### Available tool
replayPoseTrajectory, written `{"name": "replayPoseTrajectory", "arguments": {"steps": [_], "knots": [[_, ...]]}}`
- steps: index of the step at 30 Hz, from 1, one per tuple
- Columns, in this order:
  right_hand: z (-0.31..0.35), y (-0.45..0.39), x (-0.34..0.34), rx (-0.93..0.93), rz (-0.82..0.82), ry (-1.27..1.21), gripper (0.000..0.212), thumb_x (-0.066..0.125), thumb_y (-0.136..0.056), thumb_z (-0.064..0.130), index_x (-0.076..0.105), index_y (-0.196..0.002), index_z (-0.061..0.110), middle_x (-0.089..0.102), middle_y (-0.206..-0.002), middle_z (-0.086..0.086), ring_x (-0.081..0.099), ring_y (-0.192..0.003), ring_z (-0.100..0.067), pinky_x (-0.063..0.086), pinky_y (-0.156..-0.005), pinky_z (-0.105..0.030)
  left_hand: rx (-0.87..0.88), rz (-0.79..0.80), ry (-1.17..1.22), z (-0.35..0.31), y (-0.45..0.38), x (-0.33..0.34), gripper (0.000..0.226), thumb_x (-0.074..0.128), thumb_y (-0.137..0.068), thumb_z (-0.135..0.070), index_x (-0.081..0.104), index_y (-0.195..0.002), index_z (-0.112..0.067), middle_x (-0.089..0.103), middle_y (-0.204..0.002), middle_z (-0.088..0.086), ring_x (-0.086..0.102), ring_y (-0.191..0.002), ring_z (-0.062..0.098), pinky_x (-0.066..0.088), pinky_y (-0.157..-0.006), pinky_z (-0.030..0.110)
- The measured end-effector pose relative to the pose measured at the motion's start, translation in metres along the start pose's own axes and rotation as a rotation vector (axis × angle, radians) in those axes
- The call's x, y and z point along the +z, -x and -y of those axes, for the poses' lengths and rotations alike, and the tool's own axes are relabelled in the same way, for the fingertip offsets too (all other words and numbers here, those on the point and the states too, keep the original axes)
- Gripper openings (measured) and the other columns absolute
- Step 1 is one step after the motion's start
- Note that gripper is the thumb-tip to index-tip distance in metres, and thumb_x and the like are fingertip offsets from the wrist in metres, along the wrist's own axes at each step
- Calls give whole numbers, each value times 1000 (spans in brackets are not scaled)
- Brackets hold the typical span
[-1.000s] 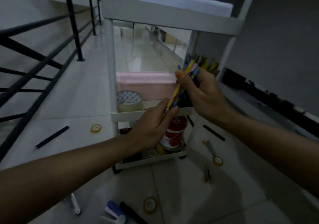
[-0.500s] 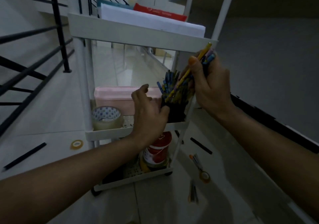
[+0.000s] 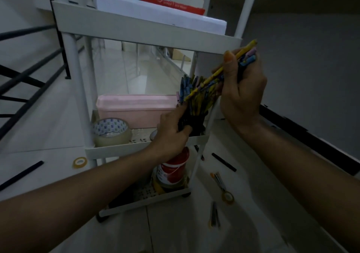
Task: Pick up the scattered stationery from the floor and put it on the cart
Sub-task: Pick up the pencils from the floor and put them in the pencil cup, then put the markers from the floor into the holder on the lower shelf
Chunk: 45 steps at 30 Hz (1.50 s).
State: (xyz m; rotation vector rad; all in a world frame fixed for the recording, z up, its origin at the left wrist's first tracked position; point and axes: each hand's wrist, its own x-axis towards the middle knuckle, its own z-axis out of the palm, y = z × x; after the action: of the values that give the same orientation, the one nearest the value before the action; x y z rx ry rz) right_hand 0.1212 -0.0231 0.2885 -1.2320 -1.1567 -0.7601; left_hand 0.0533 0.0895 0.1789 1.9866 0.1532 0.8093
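Note:
A white three-tier cart (image 3: pixel 144 33) stands in front of me. On its middle shelf, at the right end, a black holder (image 3: pixel 195 125) is packed with several coloured pencils. My left hand (image 3: pixel 171 130) grips the holder's side. My right hand (image 3: pixel 240 89) is raised just right of the cart and holds a bunch of pencils (image 3: pixel 246 54), their lower tips slanting down into the holder. On the floor lie a black pen (image 3: pixel 224 162), scissors (image 3: pixel 222 184), a small tape roll (image 3: pixel 79 162), another black pen (image 3: pixel 21 175) and a dark pen-like item (image 3: pixel 214 214).
The middle shelf also carries a pink box (image 3: pixel 136 109) and a big tape roll (image 3: pixel 112 131). A red-and-white tub (image 3: pixel 173 171) sits on the bottom shelf. Paper reams (image 3: pixel 155 14) lie on top. A black railing (image 3: pixel 29 61) runs along the left; a wall with a dark skirting (image 3: pixel 311 135) is at the right.
My left hand has gone from touching the holder's top to gripping its side. My right hand has barely moved with its pencils. The view has moved slightly closer.

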Motion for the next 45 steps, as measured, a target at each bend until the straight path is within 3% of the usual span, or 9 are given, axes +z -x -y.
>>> {"name": "replayPoseTrajectory", "arguments": {"steps": [4, 9, 12, 16, 23, 30, 35, 41, 45], "knots": [[4, 3, 2, -10, 2, -82, 9, 46, -98, 14, 48, -95, 23, 60, -75, -11, 65, -68, -32, 54, -58, -47, -59, 6, -305, 4, 4, 2, 73, 43, -75, -41, 32, -147, -34, 23, -139, -2, 19, -129, 21, 21, -108, 35], [-5, 4, 11, 1, 115, 76, 13, 50, -99, 10, 55, -93, -1, 62, -75, -4, 61, -64, -2, 49, -59, -16, 71, 52, -474, 7, 7, 5, 76, 48, -78, -45, 19, -149, -41, 13, -132, -8, 12, -120, 12, 17, -96, 34], [-14, 7, 14, 93, 170, 225, 15, 51, -99, 17, 55, -89, 7, 56, -69, 4, 51, -56, 5, 34, -53, -6, 145, 33, -486, 9, 15, 6, 76, 49, -78, -41, 22, -149, -37, 16, -128, -9, 17, -119, 13, 17, -94, 30], [-25, 8, 15, 194, 313, 397, 21, 48, -100, 30, 49, -83, 18, 56, -68, 2, 51, -57, -8, 31, -51, -22, 132, -142, -343, 11, 19, 2, 60, 56, -74, -30, 43, -131, -17, 28, -121, -4, 32, -115, 16, 36, -98, 36], [-39, 12, 21, 198, 434, 606, 29, 49, -98, 36, 60, -86, 12, 58, -83, -10, 50, -85, -24, 28, -63, -25, 116, -48, -277, 19, 14, -8, 74, 59, -81, -24, 27, -147, -20, 36, -143, -2, 32, -121, 8, 28, -102, 28], [-41, 15, 24, 80, 358, 512, 70, 67, -85, 28, 34, -146, 14, 54, -125, -7, 44, -106, -21, 32, -80, -25, 129, -18, -305, 25, 16, -9, 80, 59, -81, -23, 21, -150, -22, 31, -151, -2, 30, -133, 15, 26, -107, 29], [-40, 27, 25, -167, 439, 737, 31, 46, -99, 28, 63, -125, 21, 65, -121, 4, 49, -103, -29, 30, -81, -37, 131, -5, -270, 28, 15, -9, 78, 60, -81, -23, 24, -150, -19, 34, -150, -1, 35, -132, 16, 29, -109, 30], [-34, 27, 30, -167, 356, 813, 37, 43, -95, 38, 62, -124, 23, 59, -130, 9, 43, -119, -24, 23, -86, -37, 172, -15, -245, 25, 16, -15, 72, 61, -82, -17, 30, -147, -13, 39, -145, 0, 38, -129, 11, 36, -109, 35], [-20, 38, 34, -374, 289, 532, 20, 56, -87, 20, 70, -92, 8, 66, -95, -9, 55, -92, -30, 37, -78, -42, 266, -170, -184, 21, 26, -22, 48, 61, -82, -13, 47, -127, -9, 41, -119, -2, 45, -102, 5, 47, -84, 21]]}}
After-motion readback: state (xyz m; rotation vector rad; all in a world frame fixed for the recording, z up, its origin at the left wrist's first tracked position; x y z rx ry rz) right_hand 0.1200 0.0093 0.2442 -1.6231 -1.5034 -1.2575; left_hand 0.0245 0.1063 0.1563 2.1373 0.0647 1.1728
